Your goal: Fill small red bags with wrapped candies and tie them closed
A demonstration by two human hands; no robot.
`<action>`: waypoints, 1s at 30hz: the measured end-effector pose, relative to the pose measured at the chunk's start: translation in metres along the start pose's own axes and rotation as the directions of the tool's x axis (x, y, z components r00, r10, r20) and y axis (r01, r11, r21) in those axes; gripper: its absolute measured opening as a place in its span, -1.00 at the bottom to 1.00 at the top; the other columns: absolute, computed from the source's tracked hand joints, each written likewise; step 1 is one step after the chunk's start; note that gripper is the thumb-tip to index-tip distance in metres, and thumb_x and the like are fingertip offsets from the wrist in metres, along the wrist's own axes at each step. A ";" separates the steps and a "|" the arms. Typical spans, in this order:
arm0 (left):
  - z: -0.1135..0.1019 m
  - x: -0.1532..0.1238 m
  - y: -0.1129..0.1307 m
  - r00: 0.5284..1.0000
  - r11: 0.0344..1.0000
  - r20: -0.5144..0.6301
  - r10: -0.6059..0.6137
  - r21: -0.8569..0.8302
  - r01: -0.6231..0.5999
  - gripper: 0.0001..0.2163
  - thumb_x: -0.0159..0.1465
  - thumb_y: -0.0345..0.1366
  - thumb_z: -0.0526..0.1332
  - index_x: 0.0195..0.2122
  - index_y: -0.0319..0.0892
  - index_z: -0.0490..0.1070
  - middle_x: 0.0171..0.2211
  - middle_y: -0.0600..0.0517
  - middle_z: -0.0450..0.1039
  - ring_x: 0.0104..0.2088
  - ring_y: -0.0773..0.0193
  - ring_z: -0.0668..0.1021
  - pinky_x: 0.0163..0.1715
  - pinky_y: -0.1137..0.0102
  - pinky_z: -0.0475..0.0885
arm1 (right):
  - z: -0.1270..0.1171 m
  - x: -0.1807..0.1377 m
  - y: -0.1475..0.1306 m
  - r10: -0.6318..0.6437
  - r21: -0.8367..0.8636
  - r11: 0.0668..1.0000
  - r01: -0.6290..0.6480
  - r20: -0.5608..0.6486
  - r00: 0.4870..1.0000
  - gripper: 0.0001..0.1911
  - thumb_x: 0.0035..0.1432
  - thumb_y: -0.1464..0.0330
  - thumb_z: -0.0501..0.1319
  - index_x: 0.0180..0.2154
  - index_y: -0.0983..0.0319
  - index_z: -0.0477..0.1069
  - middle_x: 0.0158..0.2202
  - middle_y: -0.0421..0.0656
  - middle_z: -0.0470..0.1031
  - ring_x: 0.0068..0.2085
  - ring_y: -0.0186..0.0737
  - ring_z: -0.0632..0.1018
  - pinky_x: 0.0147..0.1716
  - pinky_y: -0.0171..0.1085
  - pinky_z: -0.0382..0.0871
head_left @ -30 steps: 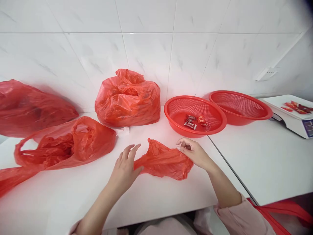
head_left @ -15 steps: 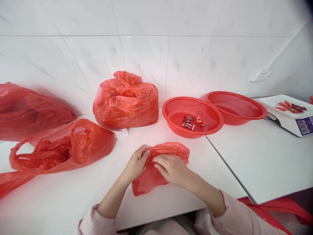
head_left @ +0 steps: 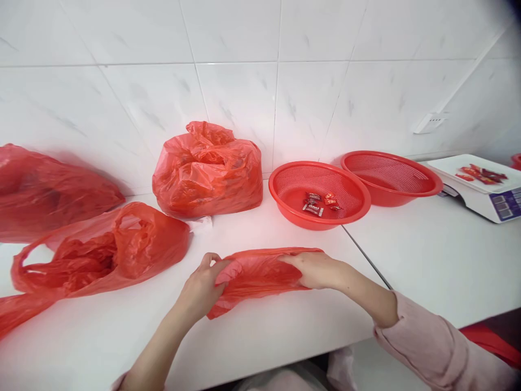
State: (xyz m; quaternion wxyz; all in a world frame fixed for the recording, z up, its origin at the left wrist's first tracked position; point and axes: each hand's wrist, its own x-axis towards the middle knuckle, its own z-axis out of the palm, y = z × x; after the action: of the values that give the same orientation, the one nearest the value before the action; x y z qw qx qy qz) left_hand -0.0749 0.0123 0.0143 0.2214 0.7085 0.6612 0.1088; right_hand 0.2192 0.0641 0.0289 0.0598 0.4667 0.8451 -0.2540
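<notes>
Here, a thin red plastic bag, translucent and much wrinkled, lies on the white table with its mouth opened wide. The left hand and right hand keep thumb and fingers spread at this opening. Printing on the small wrappers is too tiny for reading.

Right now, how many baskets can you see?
2: the left basket, with small packets inside, and the right basket, beside the scale. A red thing at the far right edge is cut off; it may be another.
</notes>
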 end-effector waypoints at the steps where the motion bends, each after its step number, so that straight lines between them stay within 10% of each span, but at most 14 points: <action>1: 0.004 0.000 0.002 1.000 0.997 -0.021 -0.010 0.082 0.012 -0.50 0.17 -0.46 0.04 0.14 0.01 0.34 0.14 -0.10 0.17 -0.27 0.17 0.53 -0.37 0.30 0.40 | 0.002 -0.001 0.002 0.005 0.010 1.000 -0.005 -0.003 1.000 -0.09 -0.14 0.47 0.29 0.27 -0.08 0.19 0.14 -0.14 0.44 0.00 0.03 0.55 -0.21 -0.21 0.41; 6: 0.005 0.003 0.004 0.999 0.991 0.047 -0.012 0.131 0.005 -0.34 0.03 -0.58 0.04 0.18 -0.01 0.29 0.24 -0.17 0.15 -0.01 -0.04 0.51 -0.32 0.26 0.46 | 0.005 -0.006 0.016 -0.007 0.054 0.999 0.008 -0.007 1.000 0.10 -0.26 0.49 0.34 0.32 -0.14 0.05 0.21 -0.16 0.37 0.02 0.08 0.53 -0.25 -0.19 0.43; 11: 0.000 0.007 0.012 0.998 0.999 0.066 0.019 -0.045 -0.016 -0.47 0.23 -0.43 0.01 0.22 0.10 0.27 0.11 -0.03 0.34 -0.18 0.18 0.59 -0.21 0.31 0.49 | 0.008 -0.004 0.009 -0.027 -0.022 0.999 0.024 -0.198 0.980 -0.32 0.07 0.35 0.26 0.25 0.10 0.26 0.14 -0.02 0.43 0.08 0.10 0.49 -0.09 -0.05 0.41; 16: 0.015 0.008 0.027 1.000 0.968 -0.024 0.017 -0.251 -0.023 -0.60 0.29 -0.25 0.06 0.15 0.06 0.35 0.13 -0.01 0.33 0.00 0.12 0.52 -0.02 0.23 0.43 | 0.004 -0.009 -0.027 -0.328 -0.042 0.937 0.347 -0.449 0.831 -0.71 0.33 0.32 0.06 -0.07 0.18 0.52 -0.13 -0.10 0.58 -0.12 -0.15 0.56 -0.11 -0.17 0.41; 19: 0.020 0.003 0.027 0.999 0.938 0.009 0.032 -0.346 -0.027 -0.60 0.29 -0.28 0.06 0.15 0.08 0.35 0.18 -0.01 0.31 0.13 0.09 0.44 0.10 0.16 0.36 | -0.032 -0.013 -0.024 -0.304 0.120 0.883 0.454 -0.590 0.748 -0.77 0.32 0.27 0.10 -0.12 0.15 0.50 -0.17 -0.19 0.59 -0.18 -0.28 0.57 -0.13 -0.29 0.41; 22: 0.016 -0.005 0.027 0.997 0.891 0.040 0.070 -0.453 -0.044 -0.59 0.29 -0.22 0.09 0.17 0.11 0.34 0.33 0.02 0.10 0.32 0.01 0.20 0.23 0.03 0.19 | -0.087 0.000 0.015 -0.081 0.139 0.965 0.224 -0.652 0.754 -0.75 0.31 0.25 0.10 -0.06 0.15 0.45 -0.09 -0.16 0.56 -0.12 -0.23 0.56 -0.10 -0.25 0.40; 25: 0.011 -0.009 0.031 0.994 0.831 0.053 0.094 -0.554 -0.049 -0.59 0.29 -0.10 0.11 0.18 0.13 0.35 0.42 0.11 -0.14 0.39 0.00 -0.01 0.29 -0.02 0.02 | -0.130 0.028 0.071 0.170 0.003 0.982 -0.189 -0.453 0.875 -0.71 0.31 0.31 0.09 0.02 0.18 0.41 -0.03 -0.07 0.53 -0.14 -0.16 0.57 -0.16 -0.21 0.40; 30: 0.018 0.003 0.034 0.984 0.762 0.089 0.154 -0.645 -0.061 -0.56 0.28 -0.06 0.15 0.18 0.07 0.36 0.37 0.04 0.04 0.38 0.01 0.05 0.33 -0.01 -0.10 | -0.134 0.069 0.124 0.215 -0.112 0.964 -0.243 -0.216 0.952 -0.79 0.20 0.32 0.28 -0.14 0.27 0.48 -0.18 -0.09 0.53 -0.24 -0.21 0.56 -0.23 -0.20 0.47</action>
State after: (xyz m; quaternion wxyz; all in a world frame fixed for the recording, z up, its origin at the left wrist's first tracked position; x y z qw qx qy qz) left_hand -0.0362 0.0115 0.0135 0.4874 0.6330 0.5261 0.2913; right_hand 0.3010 0.2353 0.0749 0.0346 0.5797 0.8023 -0.1380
